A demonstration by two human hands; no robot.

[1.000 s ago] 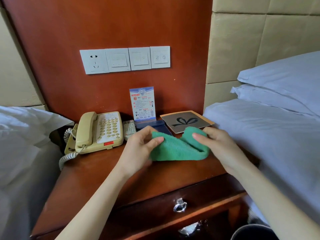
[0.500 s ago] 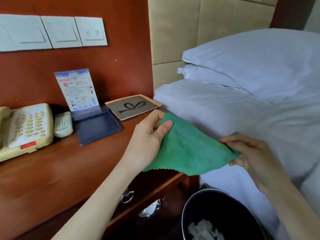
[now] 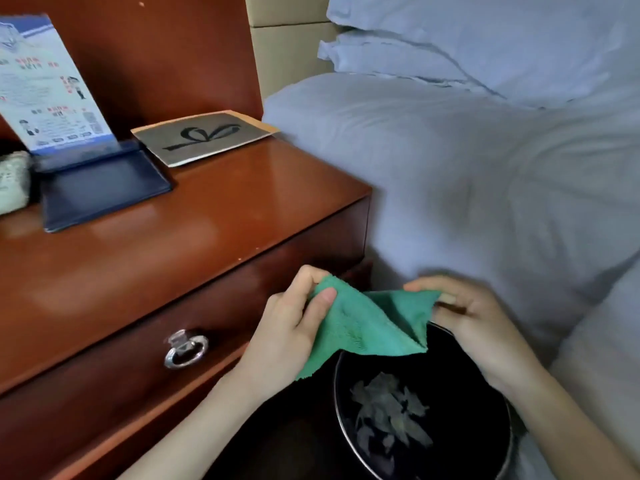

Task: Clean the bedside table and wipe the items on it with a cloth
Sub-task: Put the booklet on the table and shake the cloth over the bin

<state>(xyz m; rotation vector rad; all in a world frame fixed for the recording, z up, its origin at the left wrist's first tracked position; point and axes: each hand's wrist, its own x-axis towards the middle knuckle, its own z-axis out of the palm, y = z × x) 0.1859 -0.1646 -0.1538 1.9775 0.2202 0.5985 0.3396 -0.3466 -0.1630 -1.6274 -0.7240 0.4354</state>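
A green cloth (image 3: pixel 367 323) hangs stretched between my two hands, low and to the right of the wooden bedside table (image 3: pixel 194 230). My left hand (image 3: pixel 291 327) pinches its left corner with thumb on top. My right hand (image 3: pixel 474 317) pinches the right corner. The cloth is above a black waste bin (image 3: pixel 450 445). On the table stand a blue-and-white info card (image 3: pixel 45 84) in a dark blue holder (image 3: pixel 100 188), a grey card with a bow drawing (image 3: pixel 204 135), and part of a pale remote (image 3: pixel 12 181) at the left edge.
The bin holds crumpled paper (image 3: pixel 388 414). A bed with white duvet (image 3: pixel 467 174) and pillows (image 3: pixel 485 39) fills the right side, close against the table. The table drawer has a metal ring pull (image 3: pixel 185 348).
The cloth left the tabletop and was unfolded; both hands carried it down and right over the bin. My view swung right, and the telephone is out of sight.
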